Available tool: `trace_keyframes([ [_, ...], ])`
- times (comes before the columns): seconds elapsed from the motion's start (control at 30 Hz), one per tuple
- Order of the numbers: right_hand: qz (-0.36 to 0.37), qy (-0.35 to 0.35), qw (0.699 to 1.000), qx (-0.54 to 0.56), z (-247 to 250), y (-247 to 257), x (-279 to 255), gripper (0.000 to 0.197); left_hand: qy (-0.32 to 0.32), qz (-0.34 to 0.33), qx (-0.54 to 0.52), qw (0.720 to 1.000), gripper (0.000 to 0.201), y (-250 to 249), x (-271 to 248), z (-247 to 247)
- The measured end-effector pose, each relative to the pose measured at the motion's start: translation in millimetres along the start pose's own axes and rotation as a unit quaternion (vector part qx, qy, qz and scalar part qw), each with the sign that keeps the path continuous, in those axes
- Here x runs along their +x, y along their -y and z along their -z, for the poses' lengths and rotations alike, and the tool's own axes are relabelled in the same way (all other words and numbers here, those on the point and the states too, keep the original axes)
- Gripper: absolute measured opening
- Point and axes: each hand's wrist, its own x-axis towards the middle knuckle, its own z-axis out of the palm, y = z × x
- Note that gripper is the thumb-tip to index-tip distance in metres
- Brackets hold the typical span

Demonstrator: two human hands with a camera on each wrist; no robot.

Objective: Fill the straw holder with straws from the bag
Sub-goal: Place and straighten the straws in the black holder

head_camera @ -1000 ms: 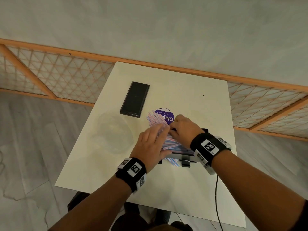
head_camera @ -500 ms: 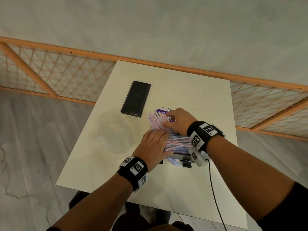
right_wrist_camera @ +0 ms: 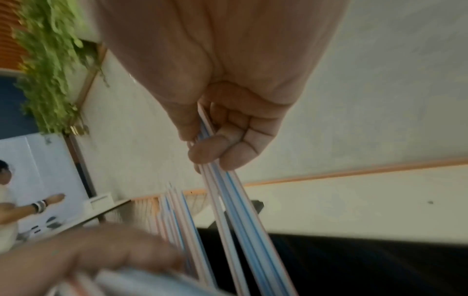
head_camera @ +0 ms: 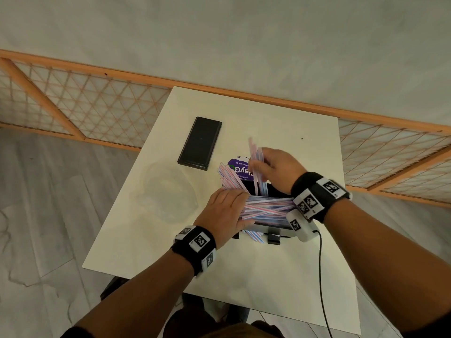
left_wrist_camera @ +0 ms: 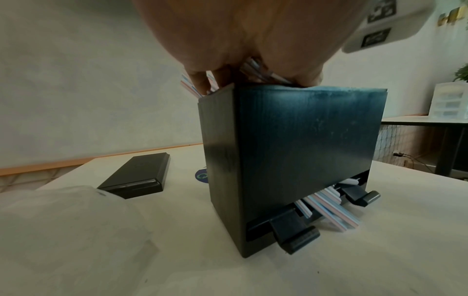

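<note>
Striped paper straws are stacked crosswise on the open top of the black straw holder, which stands near the front of the white table; several also poke from its bottom slot. They are judged light, thin and easily bent, so a hold near mid-length is advised. The left hand is laid on one end of the stack, fingers curled over it. A few straws are pinched upright by the right hand. The black lid and the clear bag lie well apart to the left, leaving room beside the holder.
</note>
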Motion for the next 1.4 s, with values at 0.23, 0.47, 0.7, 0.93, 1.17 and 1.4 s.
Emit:
trace_keyframes([
  [0.23, 0.045, -0.074, 0.992, 0.096, 68.3, 27.3, -26.8, 0.02, -0.012, 0.036, 0.038, 0.999, 0.063, -0.4, 1.8, 3.4],
  [0.47, 0.053, 0.097, 0.981, -0.16, 34.5, 29.8, -47.2, 0.027, 0.027, 0.137, -0.038, 0.99, 0.076, -4.6, 8.4, 16.1],
  [0.7, 0.008, 0.2, 0.951, -0.235, -31.7, 15.9, -43.3, 0.028, -0.002, 0.235, -0.264, 0.936, 0.111, -5.8, -0.3, 25.6],
  [0.93, 0.023, 0.09, 0.985, -0.143, -1.5, 14.1, -30.0, 0.029, 0.009, 0.214, -0.232, 0.949, 0.102, -5.4, -4.3, 29.2],
  [1.17, -0.046, 0.123, 0.981, -0.145, -9.7, 0.1, 15.9, 0.026, 0.005, 0.12, -0.1, 0.988, 0.092, -8.8, -5.2, 24.0],
  [1.4, 0.007, 0.121, 0.978, -0.17, -16.5, 2.2, -2.4, 0.03, -0.056, -0.013, 0.106, 0.993, 0.075, -6.8, -6.9, 12.2],
])
